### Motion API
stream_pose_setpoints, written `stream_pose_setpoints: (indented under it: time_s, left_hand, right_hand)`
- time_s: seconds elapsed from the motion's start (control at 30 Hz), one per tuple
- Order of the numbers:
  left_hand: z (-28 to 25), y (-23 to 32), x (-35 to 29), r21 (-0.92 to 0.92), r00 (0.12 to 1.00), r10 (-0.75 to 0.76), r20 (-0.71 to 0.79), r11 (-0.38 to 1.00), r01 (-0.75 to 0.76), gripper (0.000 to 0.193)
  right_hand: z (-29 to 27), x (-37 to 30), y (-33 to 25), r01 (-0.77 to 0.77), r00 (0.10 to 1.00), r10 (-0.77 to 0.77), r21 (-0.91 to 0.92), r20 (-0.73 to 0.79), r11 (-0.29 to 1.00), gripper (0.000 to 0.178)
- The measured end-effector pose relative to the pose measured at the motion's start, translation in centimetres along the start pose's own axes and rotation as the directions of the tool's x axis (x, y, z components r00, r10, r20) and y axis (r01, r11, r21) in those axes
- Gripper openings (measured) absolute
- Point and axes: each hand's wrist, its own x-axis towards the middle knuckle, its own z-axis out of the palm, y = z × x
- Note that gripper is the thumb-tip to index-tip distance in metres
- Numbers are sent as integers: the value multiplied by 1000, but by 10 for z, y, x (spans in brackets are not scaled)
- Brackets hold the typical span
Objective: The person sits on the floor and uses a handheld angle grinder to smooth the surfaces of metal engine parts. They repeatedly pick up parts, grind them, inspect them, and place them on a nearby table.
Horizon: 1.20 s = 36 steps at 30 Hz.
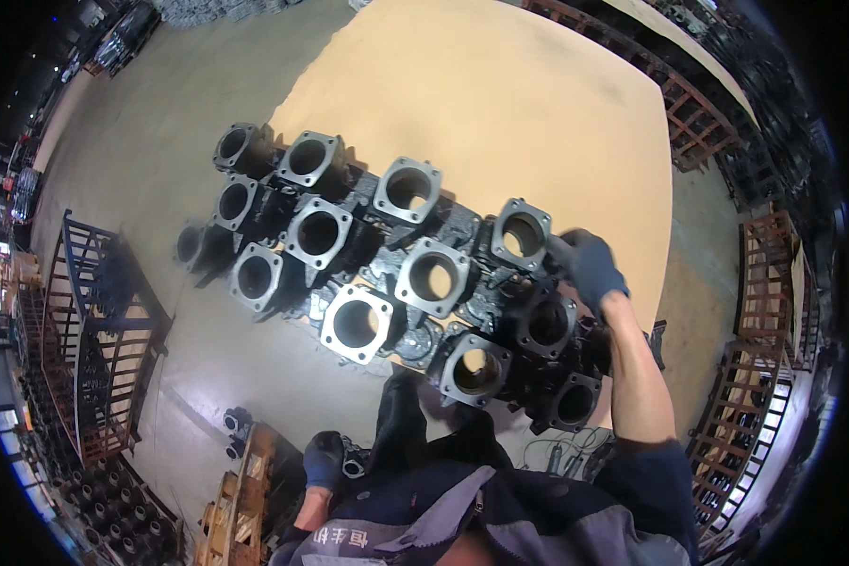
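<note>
Several dark metal castings, each with a bare square flange, a round bore and corner holes, stand in slanting rows at the near side of a tan-topped table (500, 104). My right hand (590, 269), in a dark grey glove, is at the right end of the rows. Its fingers are curled against the side of a flanged casting (522, 233); their tips are partly hidden. Low at my left side hangs my left hand (324, 459), also gloved, away from the table. Its fingers are not clear enough to read.
A dark metal rack (108, 330) stands on the floor at the left, with more castings (113, 509) below it. A wooden pallet (245, 491) lies near my left arm. Rusty barred frames (764, 283) line the right side. Cables (566, 453) lie by my legs.
</note>
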Motion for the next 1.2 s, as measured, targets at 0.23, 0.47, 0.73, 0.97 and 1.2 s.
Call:
stream_pose_setpoints:
  time_s: [0.23,0.47,0.73,0.97,1.2]
  left_hand:
    - [-47,-113,75,473,794,123,595,745,-469,13]
    - [-48,-78,121,176,884,-260,389,963,206,37]
    - [-56,-37,131,169,921,-134,367,983,75,38]
    - [-57,-87,125,278,883,-140,449,961,11,40]
    - [-53,-62,136,243,882,-125,455,970,11,42]
  right_hand:
    - [-40,-89,58,132,894,-168,-114,-416,985,34]
    - [-14,-187,118,-214,872,299,247,-389,945,24]
    - [23,-210,100,-259,763,467,451,-447,854,25]
    - [35,-205,111,-225,785,425,432,-450,873,19]
    - [29,-220,111,-214,844,302,238,-443,947,38]
